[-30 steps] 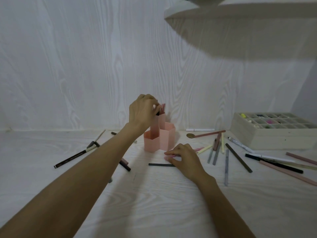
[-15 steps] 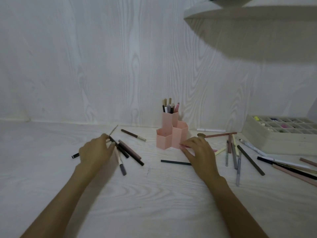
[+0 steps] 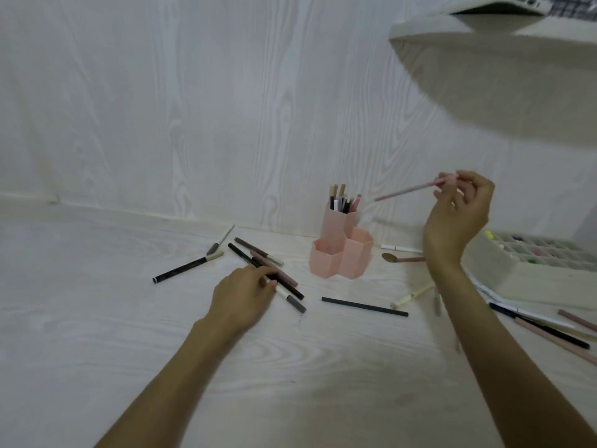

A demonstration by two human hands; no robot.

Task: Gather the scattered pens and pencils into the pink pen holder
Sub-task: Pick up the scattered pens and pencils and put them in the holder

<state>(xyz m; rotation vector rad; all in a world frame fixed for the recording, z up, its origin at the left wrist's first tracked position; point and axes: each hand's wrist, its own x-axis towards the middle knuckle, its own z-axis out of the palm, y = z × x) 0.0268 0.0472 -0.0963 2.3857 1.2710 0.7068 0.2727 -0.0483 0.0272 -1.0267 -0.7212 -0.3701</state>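
Observation:
The pink pen holder stands mid-table, made of three hexagonal tubes; several pens stick out of its tall back tube. My right hand is raised to the right of the holder and pinches a pink pen by its end, tip slanting down-left toward the tall tube. My left hand rests on the table to the left of the holder, fingers closing on a cluster of dark and brown pens. Whether it has lifted one I cannot tell.
A black pen lies in front of the holder. More pens lie at the left and at the right edge. A white compartment box sits at right. A shelf overhangs the upper right.
My right hand has lifted from the table with a pink pen, up and to the right of the holder. My left hand has slid right onto the cluster of pens.

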